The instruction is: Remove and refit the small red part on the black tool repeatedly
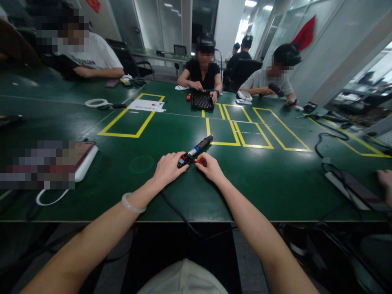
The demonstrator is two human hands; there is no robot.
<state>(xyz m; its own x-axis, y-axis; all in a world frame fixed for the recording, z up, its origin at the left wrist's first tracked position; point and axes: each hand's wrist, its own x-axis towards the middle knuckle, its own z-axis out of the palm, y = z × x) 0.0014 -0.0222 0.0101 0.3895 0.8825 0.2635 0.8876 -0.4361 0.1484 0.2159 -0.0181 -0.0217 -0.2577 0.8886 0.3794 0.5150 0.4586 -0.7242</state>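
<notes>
A black and blue pen-shaped power tool (197, 149) with a red rear end lies on the green table (183, 192), pointing away from me. My left hand (169, 167) is curled round its rear end, where a black cable (180, 212) leads off over the table's near edge. My right hand (208, 165) pinches a small red part (199, 162) right beside the tool's rear. A pale bangle (132, 204) circles my left wrist.
Yellow tape rectangles (131, 118) mark the table. A black tray (202, 101) lies before the person opposite; other people sit at far left and far right. A white coiled cable (96, 103), a paper (147, 105), a power strip (346, 185) and cables also lie here.
</notes>
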